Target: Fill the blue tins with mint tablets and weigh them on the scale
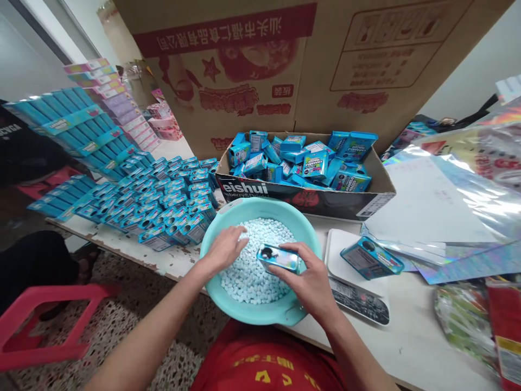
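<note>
My right hand (312, 278) grips a small blue candy tin (280, 257) between thumb and fingers, above a turquoise plastic basin (311, 233). The tin is tilted, and a dark round opening shows in its top. Many small pale-blue candies (254, 285) fill the bottom of the basin. My left hand (226, 247) is over the left part of the candies, its fingers apart and slightly bent. Its fingertips reach down by the candies, and I see nothing held in them. Another blue tin (372, 258) lies on the white scale (336, 255) to the right.
Behind the basin stands an open carton (301, 201) heaped with blue tins. Rows of open-topped tins (163, 203) cover the table's left side, with stacked display boxes (81, 122) beyond. Shiny sheets (431, 201) lie at right. A pink stool (52, 296) is at lower left.
</note>
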`<state>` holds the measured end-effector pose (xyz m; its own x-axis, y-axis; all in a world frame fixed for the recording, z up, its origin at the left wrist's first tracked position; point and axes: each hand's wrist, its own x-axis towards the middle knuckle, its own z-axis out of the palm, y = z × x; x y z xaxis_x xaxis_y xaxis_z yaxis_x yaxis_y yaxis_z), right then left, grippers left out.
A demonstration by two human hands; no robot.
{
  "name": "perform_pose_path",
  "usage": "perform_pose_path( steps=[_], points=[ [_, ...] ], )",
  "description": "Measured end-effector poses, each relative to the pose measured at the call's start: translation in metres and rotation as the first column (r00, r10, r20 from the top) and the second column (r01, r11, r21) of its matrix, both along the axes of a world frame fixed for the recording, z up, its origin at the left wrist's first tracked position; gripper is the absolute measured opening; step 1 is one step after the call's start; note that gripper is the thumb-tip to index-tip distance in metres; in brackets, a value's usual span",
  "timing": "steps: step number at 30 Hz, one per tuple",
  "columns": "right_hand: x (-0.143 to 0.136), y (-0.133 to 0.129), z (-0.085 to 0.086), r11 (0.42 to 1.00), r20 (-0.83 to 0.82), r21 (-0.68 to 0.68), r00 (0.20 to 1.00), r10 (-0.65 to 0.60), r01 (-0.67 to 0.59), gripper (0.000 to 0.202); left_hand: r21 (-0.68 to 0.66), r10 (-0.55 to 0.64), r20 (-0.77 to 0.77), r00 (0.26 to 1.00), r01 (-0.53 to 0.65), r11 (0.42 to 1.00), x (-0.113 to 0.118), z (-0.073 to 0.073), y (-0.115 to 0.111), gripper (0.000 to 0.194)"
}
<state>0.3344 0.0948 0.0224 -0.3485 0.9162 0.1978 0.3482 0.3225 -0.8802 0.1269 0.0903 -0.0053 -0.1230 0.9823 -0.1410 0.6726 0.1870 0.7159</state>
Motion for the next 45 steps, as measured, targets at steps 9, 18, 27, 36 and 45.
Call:
perform_pose_path(
  steps=[9,18,27,36,45],
  points=[
    [0.001,0.007,-0.015,0.988,-0.023,0.049,0.989,-0.146,0.147,0.031,-0.426,-0.539,-0.258,0.802,0.406,0.809,0.055,-0.011,-0.038,0.071],
    [0.007,0.009,0.002,0.991,0.003,0.047,0.992,-0.124,0.124,0.031,-0.296,-0.229,0.051,0.972,0.233,0.926,0.038,-0.006,-0.021,0.024],
    [-0.015,0.005,-0.01,0.999,0.228,-0.007,0.972,0.049,-0.048,0.033,-0.161,0.305,0.927,0.22,-0.502,0.85,0.045,0.027,-0.006,0.031],
    [-0.024,-0.002,0.003,0.999,0.186,0.015,0.982,0.029,-0.032,0.031,-0.052,0.174,0.973,0.15,-0.595,0.802,0.056,0.035,0.003,0.024],
    [-0.028,0.0,0.007,1.0,0.116,-0.024,0.993,0.015,-0.013,0.03,-0.013,0.173,0.96,0.222,-0.579,0.815,0.057,0.037,0.003,0.028]
  ],
)
